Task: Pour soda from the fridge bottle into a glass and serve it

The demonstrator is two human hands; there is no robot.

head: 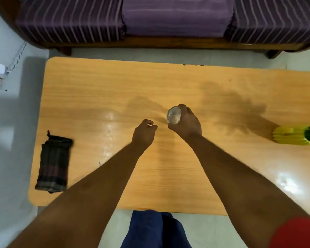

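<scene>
Presently the right hand [185, 123] has its fingers [183, 107] wrapped around the glass [173, 117], thumb on the near side, gripping at the wall below the rim. Clear liquid appears to sit inside; the level cannot be told. The left hand [144, 134] is just beside the glass, fingers loosely curled, holding nothing. Beneath the grip lies the table [97, 90]; whether the base touches it is unclear. No bottle is visible. Step in hand is judged to be serving. Next move calls for a level, steady set-down, then release.
</scene>
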